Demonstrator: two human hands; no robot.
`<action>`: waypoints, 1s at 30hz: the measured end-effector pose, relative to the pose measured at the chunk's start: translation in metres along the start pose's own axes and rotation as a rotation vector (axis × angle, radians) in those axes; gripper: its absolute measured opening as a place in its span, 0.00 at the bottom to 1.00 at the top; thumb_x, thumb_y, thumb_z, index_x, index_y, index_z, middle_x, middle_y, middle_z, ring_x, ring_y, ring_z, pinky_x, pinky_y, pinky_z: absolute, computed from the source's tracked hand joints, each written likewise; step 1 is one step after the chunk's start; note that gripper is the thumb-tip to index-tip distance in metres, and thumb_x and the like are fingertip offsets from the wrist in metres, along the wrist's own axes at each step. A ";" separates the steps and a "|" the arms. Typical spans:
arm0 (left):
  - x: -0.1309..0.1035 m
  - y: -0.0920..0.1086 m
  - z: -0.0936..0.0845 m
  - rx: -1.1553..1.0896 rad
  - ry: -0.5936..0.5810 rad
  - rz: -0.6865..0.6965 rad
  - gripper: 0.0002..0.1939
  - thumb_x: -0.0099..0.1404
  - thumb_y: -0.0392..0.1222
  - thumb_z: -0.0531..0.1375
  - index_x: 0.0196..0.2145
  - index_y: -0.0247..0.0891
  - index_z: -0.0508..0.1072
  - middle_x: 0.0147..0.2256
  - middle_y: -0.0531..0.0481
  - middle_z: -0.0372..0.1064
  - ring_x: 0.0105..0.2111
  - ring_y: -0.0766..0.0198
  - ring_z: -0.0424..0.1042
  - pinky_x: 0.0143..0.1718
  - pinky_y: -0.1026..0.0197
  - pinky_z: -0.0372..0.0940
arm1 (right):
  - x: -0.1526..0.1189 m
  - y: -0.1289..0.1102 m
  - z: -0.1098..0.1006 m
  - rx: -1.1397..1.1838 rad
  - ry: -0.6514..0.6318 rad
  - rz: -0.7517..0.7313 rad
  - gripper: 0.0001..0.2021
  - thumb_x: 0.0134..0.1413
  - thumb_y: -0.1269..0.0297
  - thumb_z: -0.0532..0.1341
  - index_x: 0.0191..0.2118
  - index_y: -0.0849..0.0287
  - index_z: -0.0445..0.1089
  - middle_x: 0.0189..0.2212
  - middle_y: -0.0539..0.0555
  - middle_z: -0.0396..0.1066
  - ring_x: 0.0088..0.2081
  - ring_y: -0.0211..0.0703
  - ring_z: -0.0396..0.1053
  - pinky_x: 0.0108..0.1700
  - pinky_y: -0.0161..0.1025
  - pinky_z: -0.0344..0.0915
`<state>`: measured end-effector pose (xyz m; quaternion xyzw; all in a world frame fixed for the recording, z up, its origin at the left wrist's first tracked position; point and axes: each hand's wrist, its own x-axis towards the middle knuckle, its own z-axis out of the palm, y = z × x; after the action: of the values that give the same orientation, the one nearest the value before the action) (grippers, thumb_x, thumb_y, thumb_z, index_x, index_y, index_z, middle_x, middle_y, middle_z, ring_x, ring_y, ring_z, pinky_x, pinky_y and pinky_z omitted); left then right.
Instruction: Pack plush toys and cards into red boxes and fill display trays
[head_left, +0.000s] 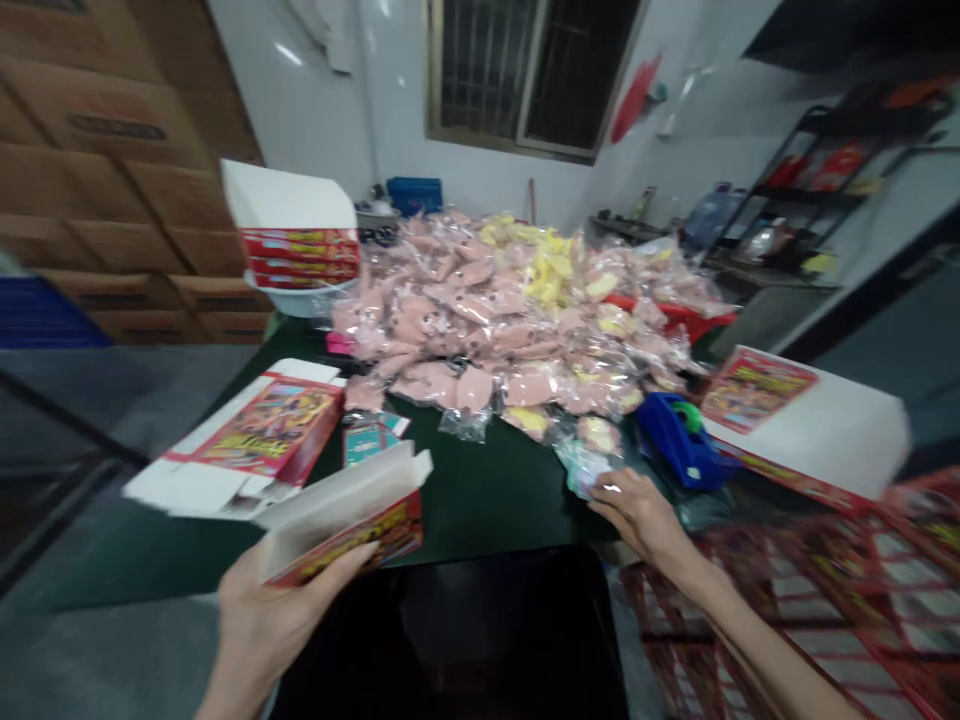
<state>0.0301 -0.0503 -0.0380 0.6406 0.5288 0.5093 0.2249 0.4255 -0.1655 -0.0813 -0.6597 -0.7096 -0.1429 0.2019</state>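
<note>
My left hand (274, 610) is closed around a small printed cardboard box (360, 540), red with yellow lettering, its white flaps standing up at the top. At the table's front right, my right hand (637, 510) has its fingers closed on a clear plastic packet (587, 468) with pale teal contents. Just behind that packet lies a bagged pink and yellow piece (598, 434). A flat printed carton (262, 430) rests on the table beyond my left hand, with teal cards (367, 440) to its right.
A heap of bagged pink pieces (480, 310) covers the back of the dark green table (480, 490). A blue tape dispenser (684, 445) sits right, beside an open display box (810, 420). Stacked cartons (300, 258) stand in a basin at left. Red-framed packed boxes (780, 600) fill the lower right.
</note>
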 end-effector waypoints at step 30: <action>-0.001 -0.005 -0.097 -0.377 0.474 -0.381 0.26 0.37 0.34 0.73 0.37 0.30 0.74 0.29 0.51 0.75 0.30 0.61 0.74 0.35 0.62 0.74 | 0.239 -0.204 0.091 0.009 -0.439 -0.697 0.23 0.45 0.43 0.63 0.29 0.63 0.72 0.33 0.57 0.68 0.37 0.46 0.65 0.36 0.38 0.60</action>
<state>-0.0584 -0.0737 -0.0056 0.3418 0.5732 0.6812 0.3010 0.2020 0.0689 -0.0345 -0.3938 -0.9175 -0.0556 -0.0121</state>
